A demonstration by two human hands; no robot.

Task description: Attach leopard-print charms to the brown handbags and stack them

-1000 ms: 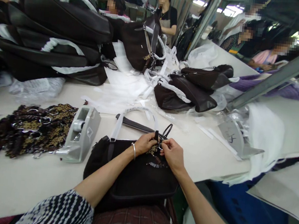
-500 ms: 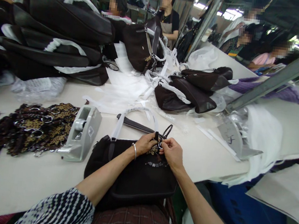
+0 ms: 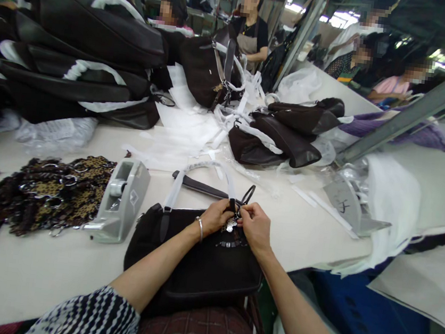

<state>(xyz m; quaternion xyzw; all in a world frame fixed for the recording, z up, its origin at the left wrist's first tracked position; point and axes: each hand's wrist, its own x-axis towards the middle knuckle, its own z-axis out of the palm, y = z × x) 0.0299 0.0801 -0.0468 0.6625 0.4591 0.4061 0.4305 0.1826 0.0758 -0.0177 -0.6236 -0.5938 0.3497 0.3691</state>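
A dark brown handbag (image 3: pixel 203 269) rests at the table edge against my lap, its handle (image 3: pixel 175 188) wrapped in white. At the bag's upper right, my left hand (image 3: pixel 217 217) pinches a short dark strap tab (image 3: pixel 232 205) by the handle's base. Close beside it, my right hand (image 3: pixel 255 225) has its fingers pressed together on a charm with a metal ring (image 3: pixel 232 225). Fingers hide part of the charm and the exact grip. Below the hands, a row of small metal letters (image 3: pixel 231 244) crosses the bag front. A dark shoulder strap (image 3: pixel 200 185) lies behind the bag.
To the left stands a grey tape dispenser (image 3: pixel 122 204) beside a heap of leopard-patterned charms (image 3: pixel 62 191). Stacked brown bags (image 3: pixel 89 28) rise behind them. More bags (image 3: pixel 278 136) and white paper sheets (image 3: pixel 181 135) lie ahead. Another tape dispenser (image 3: pixel 348 208) stands right. Several people work beyond.
The charm between my hands has turned, and a bright silvery part now shows below the fingers. Both hands stay at almost the same spot on the bag.
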